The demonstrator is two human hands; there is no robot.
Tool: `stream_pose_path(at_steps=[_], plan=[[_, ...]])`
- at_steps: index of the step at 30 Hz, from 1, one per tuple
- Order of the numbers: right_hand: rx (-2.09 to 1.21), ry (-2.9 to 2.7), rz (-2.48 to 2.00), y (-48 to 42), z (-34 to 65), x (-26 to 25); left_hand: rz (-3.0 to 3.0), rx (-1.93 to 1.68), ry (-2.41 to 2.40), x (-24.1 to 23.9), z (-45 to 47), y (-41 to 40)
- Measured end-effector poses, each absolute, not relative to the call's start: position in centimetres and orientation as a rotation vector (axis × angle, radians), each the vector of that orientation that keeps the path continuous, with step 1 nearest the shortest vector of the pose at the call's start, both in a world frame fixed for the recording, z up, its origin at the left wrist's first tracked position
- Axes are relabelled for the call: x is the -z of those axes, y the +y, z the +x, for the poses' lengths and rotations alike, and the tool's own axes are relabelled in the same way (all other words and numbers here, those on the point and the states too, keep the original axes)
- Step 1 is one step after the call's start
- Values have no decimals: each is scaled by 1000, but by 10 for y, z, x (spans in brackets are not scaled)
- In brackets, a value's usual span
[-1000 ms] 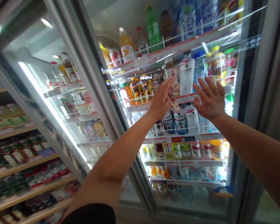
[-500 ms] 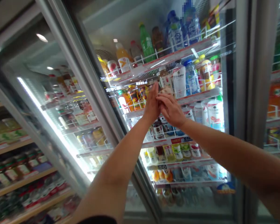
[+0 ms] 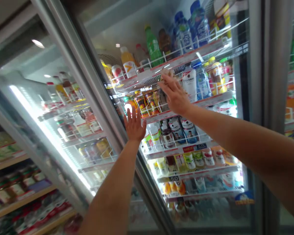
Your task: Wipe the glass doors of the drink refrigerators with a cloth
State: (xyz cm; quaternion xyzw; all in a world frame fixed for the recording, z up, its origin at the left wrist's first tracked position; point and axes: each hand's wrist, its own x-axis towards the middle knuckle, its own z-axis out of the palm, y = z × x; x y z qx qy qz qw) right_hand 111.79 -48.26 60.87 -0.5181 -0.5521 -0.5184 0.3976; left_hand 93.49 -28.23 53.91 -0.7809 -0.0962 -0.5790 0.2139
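Observation:
My left hand [image 3: 135, 128] is up at the left side of the cooler's glass door [image 3: 198, 18], near the metal frame [image 3: 88, 78]. Its fingers are spread and nothing is in them. Higher and further right, my right hand [image 3: 175, 96] is raised before the glass with fingers stretched out and lying close together. A pale, blurred patch at its fingertips looks like its reflection. Whether either palm touches the glass I cannot tell. Behind the glass by my right hand stand a white bottle [image 3: 189, 84] and a blue-capped bottle [image 3: 203, 81].
Shelves behind the door hold many drinks, among them a green bottle [image 3: 153, 45] and an orange juice bottle [image 3: 128, 60]. Another lit cooler [image 3: 71, 127] stands to the left. Beyond it, open wooden shelves [image 3: 22, 195] carry jars. A metal post [image 3: 271, 98] rises at the right.
My hands, together in front of the glass before, have come apart. The left moved down and left, its fingers spreading. The right moved slightly up and stretched its fingers.

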Motion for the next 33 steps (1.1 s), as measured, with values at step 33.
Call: stream_pose_path(at_steps=[33], plan=[[1497,-1218,-1698,-508,1136,-682,-2163,1623,-335,-537,937,-287]])
